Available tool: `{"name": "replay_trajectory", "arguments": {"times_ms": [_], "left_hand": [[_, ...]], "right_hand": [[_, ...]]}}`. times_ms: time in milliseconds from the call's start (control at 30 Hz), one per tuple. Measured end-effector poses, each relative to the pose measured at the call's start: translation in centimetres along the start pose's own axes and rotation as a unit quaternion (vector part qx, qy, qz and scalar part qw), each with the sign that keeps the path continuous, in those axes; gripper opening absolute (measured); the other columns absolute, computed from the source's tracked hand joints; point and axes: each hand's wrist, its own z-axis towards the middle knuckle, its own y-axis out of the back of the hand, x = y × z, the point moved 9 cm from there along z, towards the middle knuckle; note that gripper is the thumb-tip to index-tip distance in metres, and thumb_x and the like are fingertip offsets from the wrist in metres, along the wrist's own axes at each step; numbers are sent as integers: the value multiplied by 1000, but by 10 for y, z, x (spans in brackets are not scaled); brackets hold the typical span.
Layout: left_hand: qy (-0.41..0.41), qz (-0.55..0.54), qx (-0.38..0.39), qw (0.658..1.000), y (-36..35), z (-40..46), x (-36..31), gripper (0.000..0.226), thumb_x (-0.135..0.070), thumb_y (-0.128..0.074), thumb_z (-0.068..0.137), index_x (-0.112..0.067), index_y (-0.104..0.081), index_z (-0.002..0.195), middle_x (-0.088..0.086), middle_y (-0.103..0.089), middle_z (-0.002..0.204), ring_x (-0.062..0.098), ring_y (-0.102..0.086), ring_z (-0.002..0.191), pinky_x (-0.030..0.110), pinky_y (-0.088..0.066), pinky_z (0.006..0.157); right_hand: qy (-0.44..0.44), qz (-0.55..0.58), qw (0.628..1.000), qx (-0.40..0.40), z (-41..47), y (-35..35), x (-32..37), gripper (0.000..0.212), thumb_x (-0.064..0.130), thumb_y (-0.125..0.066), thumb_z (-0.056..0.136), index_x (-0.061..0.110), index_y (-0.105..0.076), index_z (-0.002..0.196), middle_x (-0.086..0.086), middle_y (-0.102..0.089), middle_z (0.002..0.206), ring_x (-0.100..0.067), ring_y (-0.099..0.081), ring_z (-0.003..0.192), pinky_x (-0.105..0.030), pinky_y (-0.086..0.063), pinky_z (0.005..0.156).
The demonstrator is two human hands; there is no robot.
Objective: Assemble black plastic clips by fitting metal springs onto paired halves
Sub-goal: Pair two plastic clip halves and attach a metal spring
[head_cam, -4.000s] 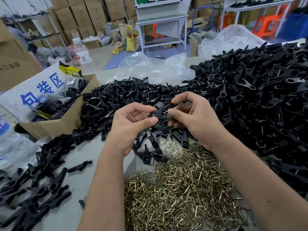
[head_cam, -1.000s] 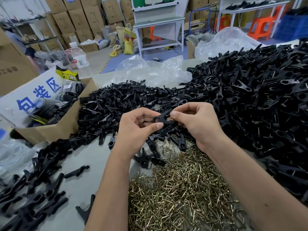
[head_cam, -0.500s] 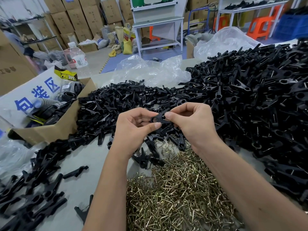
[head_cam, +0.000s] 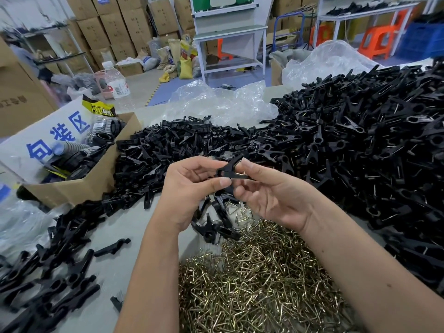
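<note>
Both hands meet above the grey table (head_cam: 134,265), sharing one black plastic clip (head_cam: 228,173) made of two crossed halves. The left hand (head_cam: 189,191) has its fingers curled, with the thumb tip pressed against the clip's lower left side and the index finger arched over the top. The right hand (head_cam: 271,188) pinches the clip's right end between thumb and forefinger, and its remaining fingers bend loosely beneath. A glint of brass-coloured metal shows at the clip's right side, just beside the right thumb; whether the spring is fully seated cannot be told.

Directly below the hands lies a heap of brass-coloured bent wire springs (head_cam: 259,280), spreading toward the near edge of the table. A few loose black clip pieces (head_cam: 213,227) rest at the heap's far edge. Behind the hands sits a low mound of black plastic clip halves (head_cam: 173,145), and to the right rises a much larger pile of black clips with metal springs showing (head_cam: 360,140). More black clip parts (head_cam: 48,272) are scattered on the left of the table.

An open brown cardboard box (head_cam: 81,186) holding dark items stands at the far left, with a white sign with blue characters (head_cam: 45,140) leaning in it. Crumpled clear plastic sheeting (head_cam: 216,104) lies beyond the mound.
</note>
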Motion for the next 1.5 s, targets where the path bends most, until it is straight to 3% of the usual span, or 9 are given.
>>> {"name": "replay_trajectory", "arguments": {"times_ms": [233,400,533,700,833,900,1033,1300,1500], "left_hand": [[6,-5,40,999,-6,1,-2,27,-10,-92,63,-14,-81,87,12,-74,101,29,-69,101,38,-58,89],[15,-8,44,999,-7,-2,-1,27,-11,-92,61,-17,-83,86,-1,-77,83,12,-73,77,22,-58,72],[21,-4,19,1000,-2,0,1,27,-16,-90,61,-17,-83,88,9,-79,84,18,-76,77,27,-61,73],[2,25,47,999,-4,0,-2,52,3,-88,68,12,-67,115,-6,-71,79,5,-66,72,18,-55,70],[-10,57,7,998,2,1,-5,48,-9,-95,54,-8,-78,99,35,-61,83,39,-70,87,31,-57,78],[-15,68,7,998,0,1,-7,40,-14,-95,52,-20,-80,88,31,-64,81,41,-71,87,29,-56,74],[-18,80,4,997,0,3,-6,37,-20,-97,50,-22,-80,83,-5,-67,67,5,-63,64,17,-51,62],[-20,107,-40,993,4,4,-7,38,-25,-100,49,-19,-78,81,-1,-70,67,10,-66,63,28,-60,62],[3,156,-44,987,14,-1,-8,39,-49,-91,68,-22,-79,94,7,-75,79,18,-70,75,28,-58,68]], "right_hand": [[5,-22,996,90,-3,-7,4,41,24,-65,93,19,-70,133,-15,-72,88,-16,-75,71,-14,-53,42],[-14,-8,991,133,-4,-10,4,38,20,-66,92,19,-73,129,-21,-76,98,-18,-77,75,-16,-57,47],[-21,56,988,145,-3,-13,2,40,13,-68,88,11,-74,127,-24,-73,96,-15,-75,70,-17,-58,50],[-62,194,966,159,1,-19,-5,62,3,-60,92,6,-42,152,-22,-59,82,-17,-67,58,-19,-57,46],[-80,235,955,160,1,-17,-7,51,-2,-60,94,2,-51,144,-22,-55,79,-20,-63,54,-22,-54,40],[-81,243,951,172,-1,-18,-6,50,-8,-66,92,0,-55,140,-23,-55,79,-21,-63,54,-24,-55,39],[-72,234,954,172,-3,-19,-1,46,-13,-74,85,-3,-63,129,-23,-54,77,-20,-62,51,-24,-54,38],[-67,235,959,143,-2,-14,2,22,0,-58,93,-1,-70,112,-17,-55,70,-14,-59,43,-18,-47,33],[77,23,993,81,0,-8,23,26,14,-68,91,12,-79,114,-8,-61,74,-6,-58,53,-11,-49,43]]}}
